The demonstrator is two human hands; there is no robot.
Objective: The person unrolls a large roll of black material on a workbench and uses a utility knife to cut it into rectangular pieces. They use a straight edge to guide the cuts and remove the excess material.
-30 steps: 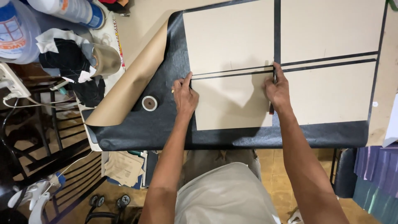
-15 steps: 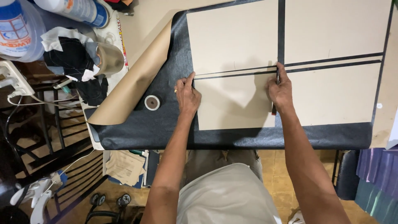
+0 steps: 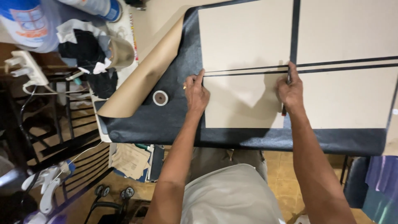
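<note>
Fingers of my left hand (image 3: 196, 93) and right hand (image 3: 291, 89) are still pressing flat, close together, on the lower cardboard panel (image 3: 244, 101), keeping it unmoved on the black fabric (image 3: 166, 120), right hand also gripping a thin dark tool (image 3: 284, 111).

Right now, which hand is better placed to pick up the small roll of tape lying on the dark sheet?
Probably the left hand: the small white tape roll lies just beyond it on the dark sheet. The right hand sits at the far edge of the tan cardboard panel, apparently holding a pen.

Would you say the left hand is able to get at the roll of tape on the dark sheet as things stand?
Probably yes: the roll of tape lies just beside the left hand on the dark sheet, with nothing between them.
</note>
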